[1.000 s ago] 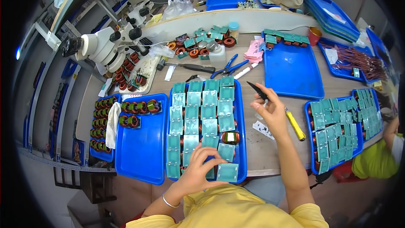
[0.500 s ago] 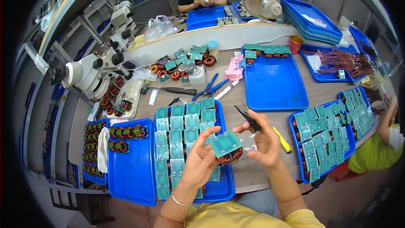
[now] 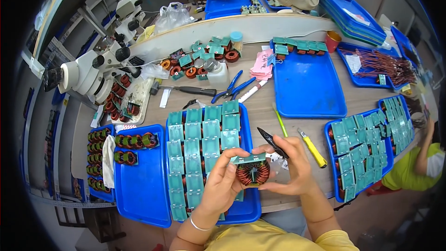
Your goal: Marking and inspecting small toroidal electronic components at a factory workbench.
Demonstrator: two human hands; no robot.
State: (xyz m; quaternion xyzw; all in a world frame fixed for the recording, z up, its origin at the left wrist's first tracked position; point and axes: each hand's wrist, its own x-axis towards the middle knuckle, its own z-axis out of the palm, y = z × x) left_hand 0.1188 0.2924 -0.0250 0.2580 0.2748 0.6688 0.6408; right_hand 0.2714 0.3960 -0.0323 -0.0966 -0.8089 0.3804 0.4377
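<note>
Copper-wound coil point(image 3: 253, 173) with green cap held above the tabletop's near edge, left hand point(image 3: 223, 187) and right hand point(image 3: 290, 169) both pinching it, right also clamping black tweezers point(image 3: 272, 142), beside blue tray point(image 3: 241, 209)

Long wooden workbench point(image 3: 362, 97) under bright light, pale divider wall point(image 3: 260, 25) across it, shelving point(image 3: 51, 51) at left.

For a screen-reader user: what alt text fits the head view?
Both hands, left hand and right hand, hold a copper-wound coil with a teal top over a blue tray of similar parts. The right hand also holds black tweezers.
</note>
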